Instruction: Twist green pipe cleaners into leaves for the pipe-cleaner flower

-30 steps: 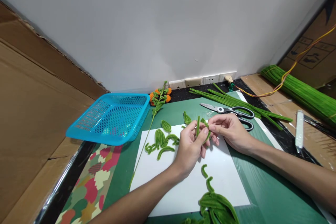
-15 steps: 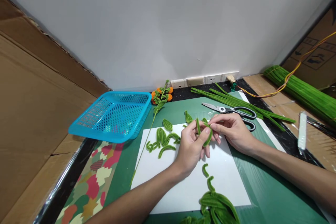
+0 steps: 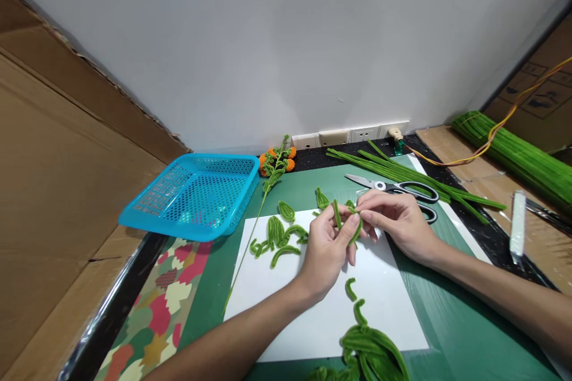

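Observation:
Between the fingertips of both hands is a bent green pipe cleaner point(image 3: 356, 233), held over the white paper point(image 3: 308, 330). My left hand point(image 3: 322, 253) pinches it between thumb and fingers, and one straight end sticks up past the index finger. At its far end, the thumb and forefinger of my right hand point(image 3: 402, 225) are closed on it. Left of my hands, several leaf shapes and curled pieces of green pipe cleaner point(image 3: 275, 232) lie on the paper. Nearer to me are short curved bits point(image 3: 351, 289) and a heap of green leaf shapes point(image 3: 373, 351).
Scissors point(image 3: 379, 186) and long green pipe cleaners point(image 3: 429, 184) lie behind my right hand. A blue basket point(image 3: 232, 220) stands left, beside a stem with orange flowers point(image 3: 268, 187). A thick green bundle point(image 3: 518, 161) and yellow wires point(image 3: 491, 131) are at right, by a wall.
The whole view has shifted very slightly. My fingers have moved only a little on the pipe cleaner, and both hands keep their hold.

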Tool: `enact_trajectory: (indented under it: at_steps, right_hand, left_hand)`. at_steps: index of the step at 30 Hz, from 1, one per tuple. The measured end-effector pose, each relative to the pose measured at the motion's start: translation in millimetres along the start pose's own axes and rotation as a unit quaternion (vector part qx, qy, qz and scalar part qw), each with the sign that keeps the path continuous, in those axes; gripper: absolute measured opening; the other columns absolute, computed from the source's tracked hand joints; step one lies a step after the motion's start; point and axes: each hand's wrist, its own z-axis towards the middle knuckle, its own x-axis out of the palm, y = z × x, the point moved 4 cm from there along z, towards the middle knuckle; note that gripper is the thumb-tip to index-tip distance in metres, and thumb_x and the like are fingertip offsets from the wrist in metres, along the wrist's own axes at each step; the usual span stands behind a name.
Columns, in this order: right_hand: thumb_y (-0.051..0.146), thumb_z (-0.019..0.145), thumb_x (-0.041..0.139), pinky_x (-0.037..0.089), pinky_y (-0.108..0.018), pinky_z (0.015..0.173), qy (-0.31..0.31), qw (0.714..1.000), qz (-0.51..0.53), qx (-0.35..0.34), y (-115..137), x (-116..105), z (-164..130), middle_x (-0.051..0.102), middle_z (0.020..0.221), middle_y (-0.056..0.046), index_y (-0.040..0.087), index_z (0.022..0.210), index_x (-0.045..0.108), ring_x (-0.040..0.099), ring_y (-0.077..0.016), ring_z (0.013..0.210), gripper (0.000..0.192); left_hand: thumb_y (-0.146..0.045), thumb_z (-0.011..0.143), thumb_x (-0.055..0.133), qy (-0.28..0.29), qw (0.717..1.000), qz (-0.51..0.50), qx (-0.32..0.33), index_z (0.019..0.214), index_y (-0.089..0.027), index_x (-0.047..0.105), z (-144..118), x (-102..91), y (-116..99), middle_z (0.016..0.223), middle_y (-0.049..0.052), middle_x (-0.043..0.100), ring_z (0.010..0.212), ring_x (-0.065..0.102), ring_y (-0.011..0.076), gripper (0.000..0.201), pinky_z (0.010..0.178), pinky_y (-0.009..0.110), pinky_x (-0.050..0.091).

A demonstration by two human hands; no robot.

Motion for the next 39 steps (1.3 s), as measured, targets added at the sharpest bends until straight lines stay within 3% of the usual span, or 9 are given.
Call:
enact_trajectory:
  at_steps: [3, 5, 9, 15, 20, 27, 39]
  right_hand:
    - [0.04, 0.095, 0.075, 0.054, -0.026, 0.045, -0.011, 1.0, -0.014, 0.017, -2.4, -2.0, 0.5, 0.075, 0.091, -0.005, 0.024, 0.108, 0.083, 0.064, -0.0133, 0.054, 0.022]
    - [0.038, 0.097, 0.072, 0.057, -0.028, 0.052, -0.023, 0.997, -0.072, -0.005, 0.5, -6.6, 1.5, 0.078, 0.094, -0.006, 0.025, 0.114, 0.081, 0.067, -0.0156, 0.061, 0.023]
    - [0.024, 0.1, 0.064, 0.061, -0.034, 0.081, -0.022, 0.959, -0.241, -0.149, 17.8, -14.1, 0.9, 0.078, 0.107, -0.008, 0.027, 0.113, 0.083, 0.073, -0.0229, 0.098, 0.022]
    - [0.01, 0.099, 0.061, 0.062, -0.031, 0.078, 0.046, 0.9, -0.334, -0.276, 28.0, -7.6, -6.5, 0.077, 0.106, -0.009, 0.026, 0.118, 0.08, 0.076, -0.02, 0.091, 0.031]
    - [0.008, 0.098, 0.064, 0.063, -0.031, 0.078, 0.011, 0.878, -0.375, -0.297, 27.8, -5.6, -9.8, 0.078, 0.101, -0.009, 0.025, 0.116, 0.078, 0.076, -0.0206, 0.088, 0.028]
    - [0.002, 0.097, 0.062, 0.063, -0.03, 0.078, 0.032, 0.846, -0.42, -0.327, 23.6, -2.5, -13.8, 0.078, 0.107, -0.009, 0.023, 0.125, 0.072, 0.076, -0.0203, 0.091, 0.037]
    - [0.005, 0.094, 0.068, 0.053, -0.028, 0.059, 0.024, 0.849, -0.426, -0.312, 27.9, 1.0, -14.7, 0.072, 0.089, -0.006, 0.019, 0.111, 0.068, 0.063, -0.0151, 0.064, 0.022]
  left_hand:
    - [-0.048, 0.098, 0.069, 0.03, 0.999, 0.019, -0.009, 0.098, -0.017, 0.063, -0.2, 2.0, 1.9, 0.08, -0.001, 0.067, 0.04, 0.05, 0.0041, 0.032, 0.039, 0.018, 0.034]
    - [-0.048, 0.098, 0.069, 0.053, 0.997, 0.048, -0.025, 0.096, -0.017, 0.064, -1.8, 3.7, 3.1, 0.078, -0.001, 0.067, 0.043, 0.048, 0.005, 0.032, 0.043, 0.02, 0.035]
    - [-0.048, 0.099, 0.069, 0.049, 0.992, 0.112, -0.026, 0.089, -0.017, 0.063, -4.3, 2.5, 3.4, 0.071, 0.001, 0.068, 0.059, 0.054, 0.0114, 0.033, 0.057, 0.023, 0.039]
    - [-0.051, 0.103, 0.059, 0.08, 0.991, 0.099, -0.031, 0.103, -0.02, 0.058, -5.9, 4.6, 4.5, 0.067, -0.002, 0.063, 0.057, 0.046, 0.0127, 0.031, 0.057, 0.024, 0.034]
    - [-0.054, 0.105, 0.055, 0.046, 0.996, 0.072, -0.028, 0.097, -0.023, 0.051, -7.5, 2.7, 4.3, 0.066, -0.006, 0.05, 0.056, 0.036, 0.0103, 0.032, 0.054, 0.022, 0.027]
    - [-0.054, 0.107, 0.051, 0.062, 0.997, 0.014, -0.033, 0.101, -0.023, 0.047, -6.6, 2.6, 6.0, 0.069, -0.008, 0.036, 0.059, 0.029, 0.0102, 0.032, 0.051, 0.021, 0.021]
    - [-0.049, 0.109, 0.049, 0.038, 0.999, 0.004, -0.023, 0.097, -0.023, 0.044, -5.4, 1.3, 8.4, 0.07, -0.009, 0.032, 0.057, 0.026, 0.009, 0.029, 0.053, 0.022, 0.024]
